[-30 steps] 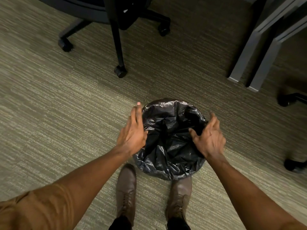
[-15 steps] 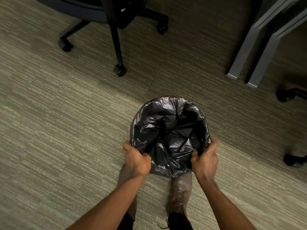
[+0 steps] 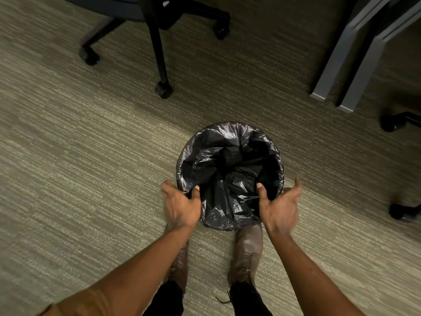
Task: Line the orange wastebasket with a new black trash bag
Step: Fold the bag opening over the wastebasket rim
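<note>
A round wastebasket point(image 3: 288, 189) stands on the carpet just ahead of my shoes, almost wholly covered by a crinkled black trash bag point(image 3: 230, 169). The bag is folded over the rim and sags into the middle. My left hand point(image 3: 180, 206) is at the near-left rim, thumb inside the bag and fingers outside, pinching the plastic. At the near-right rim is my right hand point(image 3: 280, 206), palm up and fingers spread. Its thumb touches the bag's inner edge, and the hand is slightly blurred.
A black office chair base point(image 3: 159, 65) with castors stands beyond the basket on the left. Grey desk legs point(image 3: 337, 65) are at the upper right, and further castors point(image 3: 396, 122) sit at the right edge. My brown shoes point(image 3: 248, 249) touch the basket's near side. Striped carpet lies all around.
Both hands slid from the sides of the rim down to its near edge and gripped it. Since then the right hand has spread its fingers and lifted slightly.
</note>
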Demonstrator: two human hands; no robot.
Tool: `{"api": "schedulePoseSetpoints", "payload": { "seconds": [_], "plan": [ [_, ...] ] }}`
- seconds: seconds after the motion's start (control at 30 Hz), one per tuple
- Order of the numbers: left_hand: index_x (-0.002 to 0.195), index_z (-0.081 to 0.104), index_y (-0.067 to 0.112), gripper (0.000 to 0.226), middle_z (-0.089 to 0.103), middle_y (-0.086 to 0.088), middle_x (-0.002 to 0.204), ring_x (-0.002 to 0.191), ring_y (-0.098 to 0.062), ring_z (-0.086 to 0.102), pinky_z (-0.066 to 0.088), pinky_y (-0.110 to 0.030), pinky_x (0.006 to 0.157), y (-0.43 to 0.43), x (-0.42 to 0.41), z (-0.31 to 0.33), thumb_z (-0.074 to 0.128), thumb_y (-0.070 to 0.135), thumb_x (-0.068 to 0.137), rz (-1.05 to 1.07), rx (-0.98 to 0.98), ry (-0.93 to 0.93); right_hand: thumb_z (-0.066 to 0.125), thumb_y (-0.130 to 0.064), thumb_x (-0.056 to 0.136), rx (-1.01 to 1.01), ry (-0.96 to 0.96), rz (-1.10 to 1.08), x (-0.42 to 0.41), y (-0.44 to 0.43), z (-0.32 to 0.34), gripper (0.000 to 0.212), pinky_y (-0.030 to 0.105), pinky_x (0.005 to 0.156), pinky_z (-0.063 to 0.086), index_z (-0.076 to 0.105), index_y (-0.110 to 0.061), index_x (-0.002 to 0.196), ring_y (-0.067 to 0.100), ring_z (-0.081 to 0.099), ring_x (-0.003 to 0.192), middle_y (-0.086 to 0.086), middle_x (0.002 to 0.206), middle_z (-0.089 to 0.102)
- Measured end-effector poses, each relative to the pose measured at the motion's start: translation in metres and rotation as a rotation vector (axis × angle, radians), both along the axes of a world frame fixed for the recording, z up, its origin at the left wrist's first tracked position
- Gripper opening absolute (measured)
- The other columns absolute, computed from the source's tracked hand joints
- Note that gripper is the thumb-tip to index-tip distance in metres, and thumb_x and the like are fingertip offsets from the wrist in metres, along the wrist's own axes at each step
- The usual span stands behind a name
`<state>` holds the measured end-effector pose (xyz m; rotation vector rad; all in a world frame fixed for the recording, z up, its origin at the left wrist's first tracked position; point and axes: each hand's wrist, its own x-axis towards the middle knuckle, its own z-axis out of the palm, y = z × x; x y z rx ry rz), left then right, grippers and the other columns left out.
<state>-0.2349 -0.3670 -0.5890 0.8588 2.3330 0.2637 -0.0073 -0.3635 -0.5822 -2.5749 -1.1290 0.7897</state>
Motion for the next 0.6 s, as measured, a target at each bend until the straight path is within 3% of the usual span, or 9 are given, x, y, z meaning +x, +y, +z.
{"api": "schedulePoseSetpoints", "payload": {
  "seconds": [0.07,0.13,0.2,0.27,0.33,0.4,0.5,0.6],
  "plan": [
    [0.138,0.033,0.028,0.08,0.058,-0.004,0.116,0.083,-0.023,0.067,0.059,-0.038,0.063,-0.011,-0.003,0.001,0.081,0.064,0.085,0.03,0.001,0.011,0.072,-0.064,0.09,0.041,0.035,-0.084,-0.002,-0.014,0.01,0.1,0.037,0.071,0.052,0.019,-0.012,0.156,0.034,0.072,0.075,0.03,0.146,0.055],
    [0.121,0.036,0.033,0.068,0.058,0.001,0.1,0.071,-0.014,0.064,0.052,-0.028,0.053,-0.023,-0.002,0.0,0.082,0.066,0.083,0.106,0.005,-0.079,0.078,-0.059,0.087,0.062,0.106,-0.166,-0.007,-0.03,0.018,0.099,0.034,0.067,0.051,0.025,-0.011,0.155,0.015,0.063,0.068,0.02,0.128,0.063],
    [0.104,0.043,0.032,0.053,0.063,0.002,0.086,0.061,-0.012,0.063,0.058,-0.035,0.05,-0.035,0.003,-0.003,0.084,0.059,0.085,0.203,-0.029,-0.18,0.083,-0.051,0.084,0.032,0.196,-0.261,-0.015,-0.041,0.022,0.094,0.038,0.07,0.056,0.033,-0.009,0.151,0.017,0.065,0.072,0.007,0.107,0.065],
    [0.098,0.05,0.035,0.039,0.069,0.003,0.076,0.059,-0.018,0.066,0.066,-0.048,0.062,-0.043,0.009,-0.005,0.084,0.052,0.089,0.28,-0.073,-0.236,0.086,-0.043,0.084,0.001,0.287,-0.341,-0.025,-0.048,0.02,0.084,0.032,0.067,0.052,0.041,-0.007,0.145,0.015,0.066,0.071,-0.001,0.087,0.063],
    [0.104,0.062,0.024,0.029,0.072,0.0,0.081,0.071,-0.026,0.067,0.066,-0.053,0.08,-0.044,0.014,-0.005,0.076,0.046,0.093,0.315,-0.095,-0.289,0.087,-0.031,0.086,-0.019,0.355,-0.379,-0.032,-0.05,0.016,0.074,0.019,0.056,0.044,0.043,-0.008,0.142,0.01,0.064,0.064,-0.003,0.075,0.062],
    [0.108,0.067,0.015,0.029,0.073,-0.005,0.088,0.081,-0.027,0.067,0.064,-0.055,0.091,-0.041,0.018,-0.007,0.068,0.039,0.091,0.367,-0.108,-0.355,0.085,-0.017,0.088,-0.059,0.388,-0.403,-0.036,-0.049,0.009,0.073,0.011,0.046,0.043,0.042,-0.008,0.146,0.007,0.061,0.061,-0.003,0.074,0.061],
    [0.097,0.067,0.015,0.01,0.075,-0.009,0.087,0.084,-0.031,0.071,0.064,-0.061,0.094,-0.031,0.019,-0.009,0.065,0.022,0.091,0.504,-0.143,-0.484,0.081,-0.004,0.089,-0.094,0.414,-0.424,-0.037,-0.043,0.0,0.071,0.008,0.046,0.045,0.041,-0.009,0.147,0.004,0.063,0.067,-0.009,0.08,0.063],
    [0.092,0.067,0.01,0.008,0.072,-0.012,0.098,0.094,-0.033,0.068,0.063,-0.054,0.092,-0.019,0.016,-0.01,0.061,0.006,0.088,0.59,-0.163,-0.643,0.078,0.002,0.088,-0.099,0.425,-0.428,-0.034,-0.034,-0.003,0.061,0.009,0.049,0.051,0.044,-0.005,0.139,0.019,0.072,0.079,-0.007,0.085,0.063]
  ]
}}
